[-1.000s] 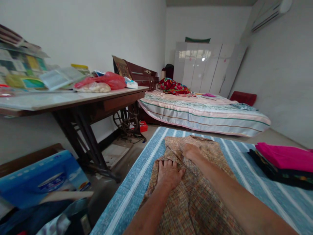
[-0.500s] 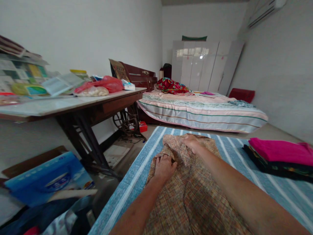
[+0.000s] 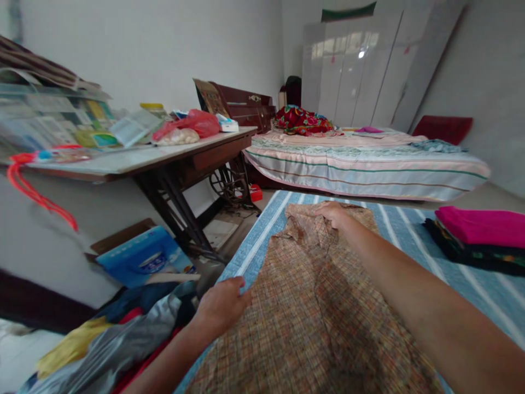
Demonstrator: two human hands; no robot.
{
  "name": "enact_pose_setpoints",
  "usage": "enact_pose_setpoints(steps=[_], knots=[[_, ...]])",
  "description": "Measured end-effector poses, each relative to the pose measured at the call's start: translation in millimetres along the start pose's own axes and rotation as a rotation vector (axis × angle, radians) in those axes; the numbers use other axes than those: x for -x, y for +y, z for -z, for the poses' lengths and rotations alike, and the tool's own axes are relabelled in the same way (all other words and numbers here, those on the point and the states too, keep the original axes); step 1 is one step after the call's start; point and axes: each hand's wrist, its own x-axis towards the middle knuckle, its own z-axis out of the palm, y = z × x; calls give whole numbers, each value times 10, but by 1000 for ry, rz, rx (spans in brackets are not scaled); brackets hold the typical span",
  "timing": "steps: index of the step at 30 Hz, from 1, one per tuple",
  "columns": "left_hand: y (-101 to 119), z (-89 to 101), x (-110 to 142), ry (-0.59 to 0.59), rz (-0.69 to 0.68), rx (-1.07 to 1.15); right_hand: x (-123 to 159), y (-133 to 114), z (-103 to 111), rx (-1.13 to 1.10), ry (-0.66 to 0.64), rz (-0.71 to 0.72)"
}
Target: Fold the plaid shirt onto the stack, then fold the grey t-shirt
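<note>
A brown plaid garment (image 3: pixel 315 306) lies spread on a blue striped sheet (image 3: pixel 402 230) in front of me. My left hand (image 3: pixel 221 306) sits at the garment's near left edge, fingers curled onto the cloth at the sheet's border. My right hand (image 3: pixel 334 214) reaches to the garment's far end and pinches the fabric there, where it bunches up near the collar.
A stack of folded clothes, pink on dark (image 3: pixel 479 238), rests on the sheet at right. A sewing-machine table (image 3: pixel 176 156) with bags and papers stands at left. A blue box (image 3: pixel 143 262) and loose bags lie on the floor. A bed (image 3: pixel 361 164) and white wardrobe (image 3: pixel 353 65) stand beyond.
My left hand has drawn back from the middle of the garment to its near left edge. My right hand stays at the far end. The view has tilted down and leftward.
</note>
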Motion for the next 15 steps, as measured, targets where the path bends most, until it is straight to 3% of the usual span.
enact_pose_setpoints(steps=[4, 8, 12, 15], knots=[[-469, -164, 511, -112, 84, 60, -70, -44, 20, -84, 36, -30], [-727, -419, 704, -175, 84, 308, -103, -159, 45, -175, 49, -58], [-649, -420, 764, -242, 83, 458, -113, -274, 109, -258, 75, -66], [-415, -260, 871, -179, 73, 419, -143, -337, 207, -327, 90, -19]])
